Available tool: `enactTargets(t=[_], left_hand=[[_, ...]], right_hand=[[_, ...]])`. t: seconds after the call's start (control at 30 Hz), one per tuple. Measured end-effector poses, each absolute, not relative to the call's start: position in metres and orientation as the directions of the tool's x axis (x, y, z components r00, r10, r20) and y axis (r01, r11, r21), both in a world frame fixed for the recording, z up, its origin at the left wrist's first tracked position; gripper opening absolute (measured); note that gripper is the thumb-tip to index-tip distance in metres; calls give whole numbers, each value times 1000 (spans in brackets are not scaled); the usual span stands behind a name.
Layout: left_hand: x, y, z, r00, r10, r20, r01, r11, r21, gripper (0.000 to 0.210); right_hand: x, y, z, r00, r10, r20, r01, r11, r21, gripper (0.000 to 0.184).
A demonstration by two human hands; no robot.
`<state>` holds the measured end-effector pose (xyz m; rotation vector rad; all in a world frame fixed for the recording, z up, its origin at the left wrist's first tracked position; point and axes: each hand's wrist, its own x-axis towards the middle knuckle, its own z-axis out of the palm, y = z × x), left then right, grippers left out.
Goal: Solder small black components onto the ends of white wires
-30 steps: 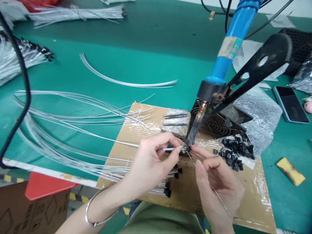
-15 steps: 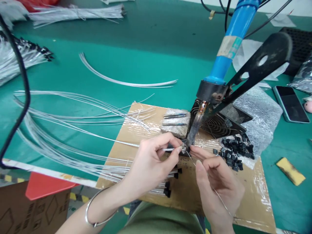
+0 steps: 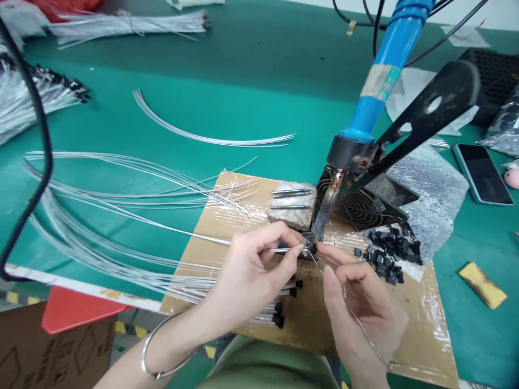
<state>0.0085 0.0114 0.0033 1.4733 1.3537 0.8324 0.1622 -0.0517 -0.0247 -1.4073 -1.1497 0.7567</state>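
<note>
A thin grey cable [image 3: 211, 238] is pinched between the thumb and fingers of my left hand [image 3: 263, 265], its end close under the tip of a blue-handled soldering iron [image 3: 322, 216]. My right hand [image 3: 360, 302] is closed on a fine solder wire [image 3: 367, 336], which runs up between thumb and fingers to the same spot at the iron's tip. Fingertips hide most of the joint. Below my left hand, several cables with black connectors [image 3: 278, 320] lie on the brown cardboard [image 3: 308, 329].
A black bracket [image 3: 430, 108] holds the iron above a fan [image 3: 357, 202]. Loose black connector housings [image 3: 389, 254] lie at right, near a phone [image 3: 482, 173] and a yellow sponge [image 3: 482, 284]. More cables [image 3: 121, 202] spread leftward; a black cord [image 3: 42, 129] hangs at left.
Both hands stay almost in place at the iron's tip. My right thumb has shifted very slightly left along with the solder wire; the view has moved a touch.
</note>
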Motion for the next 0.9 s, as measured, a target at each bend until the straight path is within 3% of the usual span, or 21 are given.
enactTargets(t=[0.2, 0.5, 0.9], left_hand=[[8, 11, 2, 154, 980, -125, 356, 63, 932, 16], [9, 12, 2, 163, 979, -122, 347, 58, 936, 14], [8, 9, 2, 162, 983, -91, 341, 31, 940, 15]], right_hand=[[167, -51, -30, 273, 937, 217, 239, 152, -959, 19], [164, -52, -25, 290, 938, 190, 288, 104, -952, 20], [163, -53, -30, 287, 921, 265, 329, 165, -930, 19]])
